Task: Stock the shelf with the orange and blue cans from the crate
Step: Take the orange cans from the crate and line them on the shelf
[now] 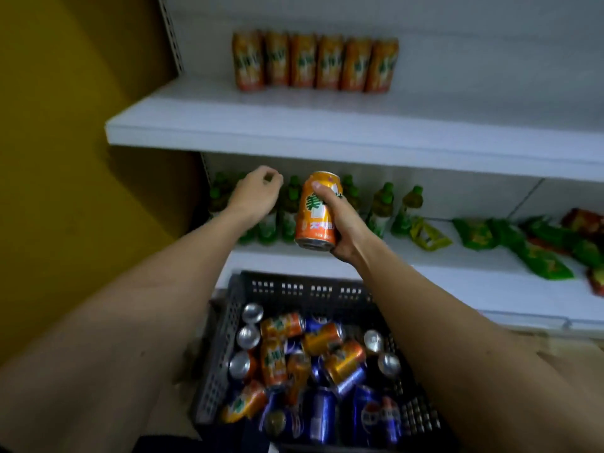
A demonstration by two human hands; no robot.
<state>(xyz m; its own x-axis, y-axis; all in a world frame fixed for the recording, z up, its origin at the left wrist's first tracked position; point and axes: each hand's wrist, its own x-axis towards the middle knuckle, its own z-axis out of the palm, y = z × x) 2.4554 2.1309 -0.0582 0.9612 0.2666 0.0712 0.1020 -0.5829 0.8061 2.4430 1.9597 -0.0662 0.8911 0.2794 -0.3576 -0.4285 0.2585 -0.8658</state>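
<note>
The left hand [256, 194] is up in the air at about 10 o'clock from the middle, with its fingers loosely curled and nothing in them. Just to its right, the right hand [340, 220] has its fingers wrapped tight around one orange can [316, 212], held standing up, a bit tilted, in front of the green bottles [380, 207] on the lower shelf [457, 289]. Up at 12 o'clock, a row of orange cans [315, 62] already stands near the back of the top shelf [294, 125]. Down at 6 o'clock, the dark crate [222, 348] holds a jumble of orange and blue cans [323, 413] lying all over each other. Here is what could go wrong. If the held can goes up too fast, it might bump the front edge of the top shelf and slip out. If it is pushed hard against the row, it might knock the end can and tip others like dominoes. If it drops, it may land in the crate and dent. At 3 o'clock, snack bags [542, 259] lie on the lower shelf, well away.
</note>
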